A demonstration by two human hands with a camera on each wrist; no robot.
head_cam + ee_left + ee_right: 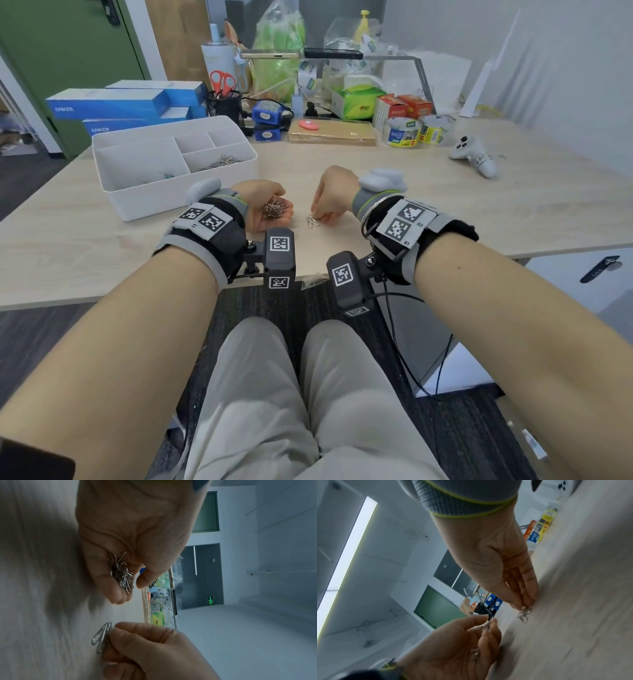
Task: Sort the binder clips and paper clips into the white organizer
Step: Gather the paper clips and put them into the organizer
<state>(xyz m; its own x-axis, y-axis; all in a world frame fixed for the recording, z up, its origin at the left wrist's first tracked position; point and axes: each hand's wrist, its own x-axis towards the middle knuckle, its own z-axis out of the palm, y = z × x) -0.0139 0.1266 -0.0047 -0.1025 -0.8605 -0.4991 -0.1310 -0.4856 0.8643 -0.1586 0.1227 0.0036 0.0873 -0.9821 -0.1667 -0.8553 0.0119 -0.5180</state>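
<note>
Progress: task is looking nearly finished, judging by the desk [394,192].
Organizer: white organizer [178,192] near left edge is already holding paper clips [224,161].
Left hand [265,207]: cupping a clip pile [274,209].
Right hand [330,202]: pinching last loose clips [312,221] near front edge.
Left: emptying both handfuls.

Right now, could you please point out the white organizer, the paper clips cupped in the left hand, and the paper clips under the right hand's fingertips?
white organizer [150,197]: head view, bare front wall.
cupped paper clips [122,573]: left wrist view, middle of pile.
paper clips on the table [101,637]: left wrist view, exposed wire loops.
</note>
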